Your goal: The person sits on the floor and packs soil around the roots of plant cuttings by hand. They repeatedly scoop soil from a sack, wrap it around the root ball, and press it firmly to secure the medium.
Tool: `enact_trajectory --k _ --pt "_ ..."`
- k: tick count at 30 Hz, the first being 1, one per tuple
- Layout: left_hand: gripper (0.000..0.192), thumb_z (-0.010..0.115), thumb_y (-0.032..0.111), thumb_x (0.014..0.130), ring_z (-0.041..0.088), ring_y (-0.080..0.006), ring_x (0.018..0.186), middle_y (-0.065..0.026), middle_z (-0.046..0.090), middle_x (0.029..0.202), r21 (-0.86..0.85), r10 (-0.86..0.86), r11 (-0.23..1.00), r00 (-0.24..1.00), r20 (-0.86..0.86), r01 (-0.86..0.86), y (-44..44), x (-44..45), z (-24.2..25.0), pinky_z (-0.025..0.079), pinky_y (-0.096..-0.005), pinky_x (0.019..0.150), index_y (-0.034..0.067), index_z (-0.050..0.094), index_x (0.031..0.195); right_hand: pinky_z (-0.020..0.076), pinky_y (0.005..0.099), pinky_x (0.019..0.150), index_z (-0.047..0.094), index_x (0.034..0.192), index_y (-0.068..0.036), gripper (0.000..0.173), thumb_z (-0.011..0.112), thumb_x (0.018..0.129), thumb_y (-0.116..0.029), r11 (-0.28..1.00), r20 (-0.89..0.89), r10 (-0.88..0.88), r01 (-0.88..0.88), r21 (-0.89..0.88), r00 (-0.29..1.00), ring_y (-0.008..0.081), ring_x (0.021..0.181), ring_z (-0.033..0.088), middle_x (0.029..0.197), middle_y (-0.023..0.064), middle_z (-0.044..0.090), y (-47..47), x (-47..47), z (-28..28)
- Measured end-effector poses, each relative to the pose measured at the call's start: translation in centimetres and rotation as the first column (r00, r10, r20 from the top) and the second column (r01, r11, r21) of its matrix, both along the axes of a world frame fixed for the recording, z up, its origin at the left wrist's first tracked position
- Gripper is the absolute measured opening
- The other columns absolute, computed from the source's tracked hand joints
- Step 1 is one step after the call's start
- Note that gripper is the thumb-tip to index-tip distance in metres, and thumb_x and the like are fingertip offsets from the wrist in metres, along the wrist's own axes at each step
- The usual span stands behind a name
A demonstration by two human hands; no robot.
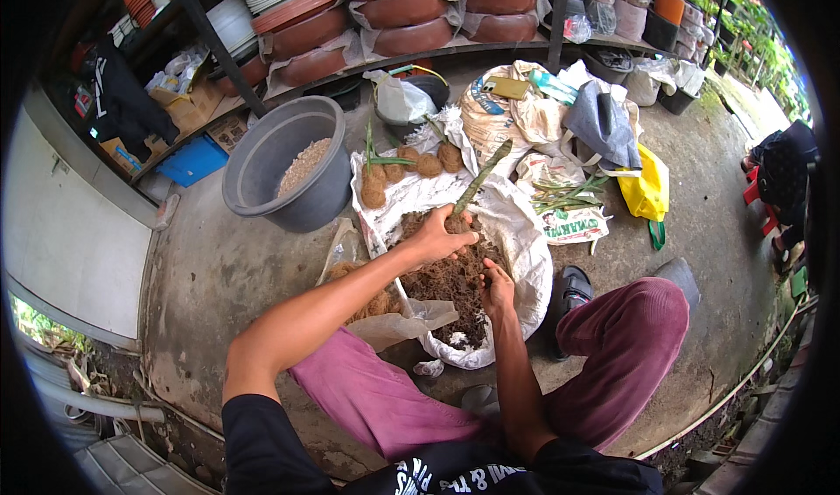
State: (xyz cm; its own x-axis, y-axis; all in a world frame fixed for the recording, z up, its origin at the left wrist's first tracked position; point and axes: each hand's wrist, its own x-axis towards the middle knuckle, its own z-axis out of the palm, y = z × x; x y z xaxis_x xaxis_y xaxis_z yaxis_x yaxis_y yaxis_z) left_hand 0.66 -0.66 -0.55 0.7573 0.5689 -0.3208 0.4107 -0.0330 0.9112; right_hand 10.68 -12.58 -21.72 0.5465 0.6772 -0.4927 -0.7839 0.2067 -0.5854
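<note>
My left hand is closed around the lower end of a long, mottled green plant leaf, which points up and away. Close by on the right, my right hand is low over the brown fibrous growing medium, its fingers curled; whether they pinch some fibre I cannot tell. The medium lies in an open white woven sack with rolled-down edges. On the sack's far part rest several fibre-wrapped balls, some with green leaves. A clear plastic bag of coconut fibre lies under my left forearm.
A large grey plastic tub with pale granules stands at the left. Cut leaves lie on a printed sack to the right, near a yellow bag. A phone rests on a filled sack. Shelves hold stacked brown pots. Another person is at far right.
</note>
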Motion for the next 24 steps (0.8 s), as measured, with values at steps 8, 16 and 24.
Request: enact_trajectory --k 8,16,24 --pt "0.035 0.073 0.02 0.083 0.062 -0.011 0.072 -0.0047 0.063 0.089 -0.005 -0.008 1.0 1.0 0.011 0.008 0.3 0.0 -0.2 0.05 -0.0252 0.057 0.007 0.052 0.108 0.0466 0.0208 0.054 0.062 0.118 -0.003 0.036 0.05 0.085 0.006 0.997 0.061 0.068 -0.065 -0.04 0.996 0.0115 0.063 0.057 0.085 0.0032 0.061 0.2 -0.5 1.4" --pt "0.035 0.072 0.02 0.083 0.062 -0.0111 0.072 -0.0049 0.063 0.092 0.017 -0.008 1.0 1.0 -0.006 0.008 0.1 0.0 0.2 0.05 -0.0249 0.058 0.007 0.052 0.108 0.0473 0.023 0.057 0.036 0.143 -0.007 0.063 0.045 0.083 0.01 0.987 0.079 0.142 -0.147 0.07 0.987 0.0132 0.068 0.058 0.103 0.0101 0.06 -0.2 -0.4 2.1" --pt "0.037 0.073 0.022 0.083 0.062 -0.0105 0.072 -0.0048 0.064 0.091 0.009 -0.011 1.0 1.0 -0.019 0.011 0.1 0.0 0.2 0.05 -0.0249 0.058 0.008 0.052 0.109 0.0505 0.028 0.066 0.037 0.137 -0.003 0.049 0.045 0.089 0.001 0.992 -0.069 0.125 -0.127 -0.019 0.99 0.0187 0.084 0.06 0.126 0.0139 0.053 0.4 -0.3 1.3"
